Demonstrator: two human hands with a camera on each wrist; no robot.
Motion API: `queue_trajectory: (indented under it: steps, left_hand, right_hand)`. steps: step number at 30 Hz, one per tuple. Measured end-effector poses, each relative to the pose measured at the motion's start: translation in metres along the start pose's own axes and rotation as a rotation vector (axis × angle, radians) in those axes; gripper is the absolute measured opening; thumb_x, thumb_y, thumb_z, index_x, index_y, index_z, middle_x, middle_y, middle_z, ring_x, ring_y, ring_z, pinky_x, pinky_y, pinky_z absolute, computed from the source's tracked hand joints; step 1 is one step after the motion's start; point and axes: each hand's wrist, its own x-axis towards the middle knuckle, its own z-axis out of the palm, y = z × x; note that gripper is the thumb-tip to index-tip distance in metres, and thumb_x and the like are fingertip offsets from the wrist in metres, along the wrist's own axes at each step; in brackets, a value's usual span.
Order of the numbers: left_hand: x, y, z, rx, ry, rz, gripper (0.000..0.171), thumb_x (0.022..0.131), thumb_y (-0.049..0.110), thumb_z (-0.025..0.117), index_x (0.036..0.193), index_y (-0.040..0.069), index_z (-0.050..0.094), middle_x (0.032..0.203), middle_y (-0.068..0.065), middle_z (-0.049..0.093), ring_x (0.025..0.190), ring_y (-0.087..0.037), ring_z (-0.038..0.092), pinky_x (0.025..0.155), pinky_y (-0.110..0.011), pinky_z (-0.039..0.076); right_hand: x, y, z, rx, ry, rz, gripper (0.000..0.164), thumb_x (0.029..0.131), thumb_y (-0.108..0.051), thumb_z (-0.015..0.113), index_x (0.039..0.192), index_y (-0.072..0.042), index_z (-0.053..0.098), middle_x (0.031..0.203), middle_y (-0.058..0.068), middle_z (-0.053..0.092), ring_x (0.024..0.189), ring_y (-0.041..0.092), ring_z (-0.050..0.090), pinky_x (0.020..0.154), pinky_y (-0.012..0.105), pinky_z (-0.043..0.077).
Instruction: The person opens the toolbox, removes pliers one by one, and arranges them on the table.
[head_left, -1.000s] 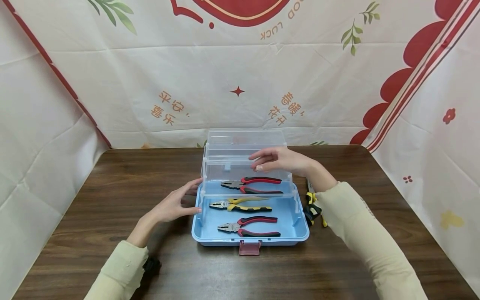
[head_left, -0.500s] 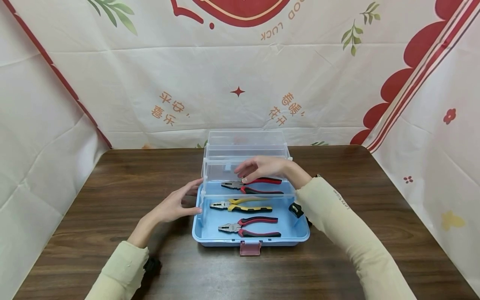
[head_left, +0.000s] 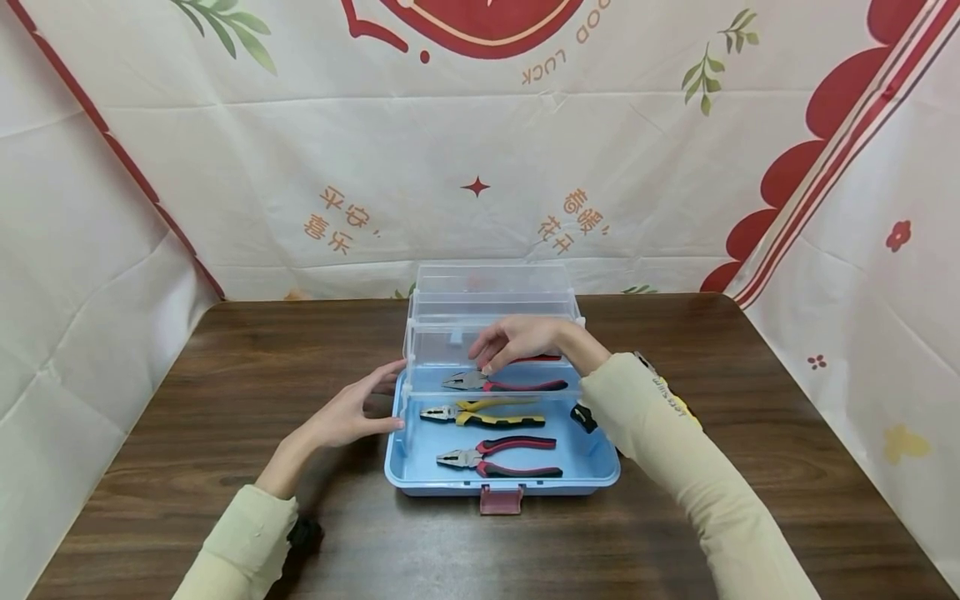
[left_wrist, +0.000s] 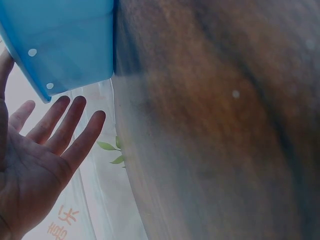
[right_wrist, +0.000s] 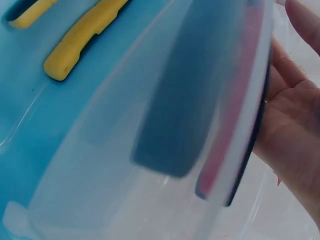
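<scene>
Pliers with red-and-black handles point(head_left: 474, 457) lie flat on the floor of the blue toolbox point(head_left: 438, 488), nearest the person, heads to the left and handles spread to the right. Just on the near side of them, a reddish clasp point(head_left: 501, 500) hangs down over the box's front wall, above the brown counter point(head_left: 420, 554).

Next in, on the same blue floor, I see yellow-and-black pliers point(head_left: 468, 415), also pointing left. At the box's left side is the left hand point(head_left: 347, 412), held wide, its thumb against the rim and its fingers spread apart. Over to the right, a yellow-and-black tool point(head_left: 681, 406) sits on the counter outside the box, mostly hidden by the cream right sleeve point(head_left: 693, 471).

Farther back, a second red-and-black pair, the far pliers point(head_left: 525, 387), shows through the clear tray point(head_left: 435, 343), raised over the far part of the box. The right hand point(head_left: 525, 336) bends down onto them from above, narrow, fingertips close to the pivot; whether they pinch it or merely touch, I can't tell.

Beyond stands the clear lid point(head_left: 491, 279), tipped up, with white printed cloth point(head_left: 420, 167) hanging behind it.
</scene>
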Motion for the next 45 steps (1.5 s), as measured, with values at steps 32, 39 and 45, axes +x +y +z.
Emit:
queue_trajectory:
  steps: [32, 39, 45]
  left_hand:
    - [-0.006, 0.038, -0.008, -0.022, -0.028, 0.006, 0.076, 0.078, 0.012, 0.068, 0.138, 0.005, 0.023, 0.13, -0.019, 0.038, 0.112, -0.037, 0.041, 0.082, -0.054, 0.038]
    - [-0.005, 0.037, -0.007, -0.027, -0.033, 0.0, 0.076, 0.078, 0.014, 0.068, 0.138, 0.005, 0.023, 0.13, -0.019, 0.038, 0.111, -0.038, 0.041, 0.081, -0.054, 0.038]
    - [-0.006, 0.039, -0.007, -0.022, -0.031, -0.006, 0.076, 0.078, 0.013, 0.068, 0.138, 0.005, 0.023, 0.13, -0.019, 0.038, 0.111, -0.038, 0.041, 0.081, -0.054, 0.038]
  right_hand:
    - [0.007, -0.002, 0.014, -0.129, 0.014, 0.006, 0.03, 0.078, -0.002, 0.066, 0.107, -0.002, 0.06, 0.061, 0.0, 0.043, 0.052, 0.011, 0.034, 0.052, 0.024, 0.035]
    - [0.005, -0.003, 0.013, -0.126, 0.031, -0.024, 0.029, 0.076, -0.001, 0.067, 0.105, -0.001, 0.061, 0.071, 0.004, 0.053, 0.057, 0.01, 0.04, 0.055, 0.025, 0.039]
    - [0.002, -0.005, 0.011, -0.134, 0.071, -0.065, 0.03, 0.076, -0.001, 0.067, 0.105, 0.0, 0.061, 0.07, 0.004, 0.055, 0.056, 0.011, 0.041, 0.054, 0.024, 0.036]
